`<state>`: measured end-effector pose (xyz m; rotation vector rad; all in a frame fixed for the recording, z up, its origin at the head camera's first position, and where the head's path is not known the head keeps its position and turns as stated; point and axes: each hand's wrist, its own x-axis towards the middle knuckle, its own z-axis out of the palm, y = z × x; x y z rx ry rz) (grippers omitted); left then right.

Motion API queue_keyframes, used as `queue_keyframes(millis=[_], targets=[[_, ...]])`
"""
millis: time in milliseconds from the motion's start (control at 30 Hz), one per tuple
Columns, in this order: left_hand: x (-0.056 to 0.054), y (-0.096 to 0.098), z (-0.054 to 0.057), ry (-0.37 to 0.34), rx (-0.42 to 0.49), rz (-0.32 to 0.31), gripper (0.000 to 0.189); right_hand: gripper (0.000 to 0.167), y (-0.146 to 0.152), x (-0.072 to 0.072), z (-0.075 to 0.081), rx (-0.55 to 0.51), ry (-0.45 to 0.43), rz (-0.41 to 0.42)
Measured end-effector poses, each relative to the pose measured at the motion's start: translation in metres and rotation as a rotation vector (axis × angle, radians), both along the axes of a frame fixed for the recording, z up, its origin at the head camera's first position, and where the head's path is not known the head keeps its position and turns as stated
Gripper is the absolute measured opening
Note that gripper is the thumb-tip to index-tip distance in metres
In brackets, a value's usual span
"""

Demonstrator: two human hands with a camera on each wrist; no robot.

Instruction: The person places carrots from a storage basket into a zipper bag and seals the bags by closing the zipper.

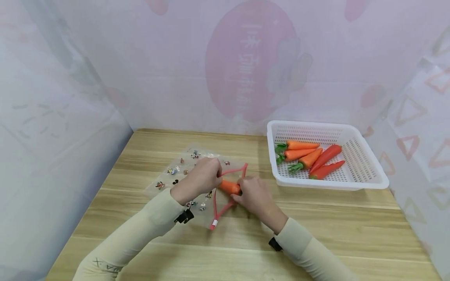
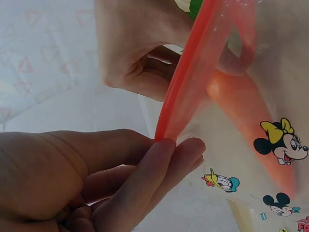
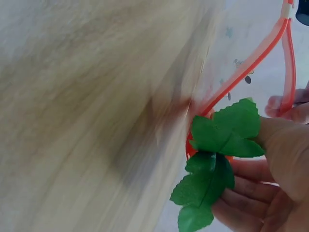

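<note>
A clear zip bag [image 1: 191, 177] printed with small cartoon figures lies on the table, its red zip edge [image 2: 178, 82] spread apart. My left hand [image 1: 200, 177] pinches one side of that edge between thumb and fingers. An orange carrot [image 1: 229, 186] passes through the opening, tip first; in the left wrist view its tapered body shows behind the printed film. My right hand [image 1: 256, 197] grips the carrot near its thick top, at the mouth of the bag. Green leaves [image 3: 224, 130] stick out beside the right fingers in the right wrist view.
To the right at the back stands a white perforated basket [image 1: 330, 183]. Inside it are three carrots [image 1: 302, 145] with green tops and two red chili peppers [image 1: 326, 157]. Patterned cloth walls [image 1: 168, 78] enclose the wooden table [image 1: 218, 261] at the back and sides.
</note>
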<state>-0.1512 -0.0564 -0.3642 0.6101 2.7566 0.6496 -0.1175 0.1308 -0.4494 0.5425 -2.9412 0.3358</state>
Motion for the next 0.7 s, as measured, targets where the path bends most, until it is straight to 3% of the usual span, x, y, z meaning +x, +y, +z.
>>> queue_keyframes(millis=[433, 700], targets=[[0.0, 0.0, 0.0, -0.016, -0.004, 0.006, 0.04, 0.035, -0.008, -0.004, -0.003, -0.052, -0.009, 0.105], [-0.002, -0.003, -0.003, 0.06, -0.023, -0.025, 0.04, 0.04, 0.011, 0.001, 0.019, -0.197, -0.021, 0.143]])
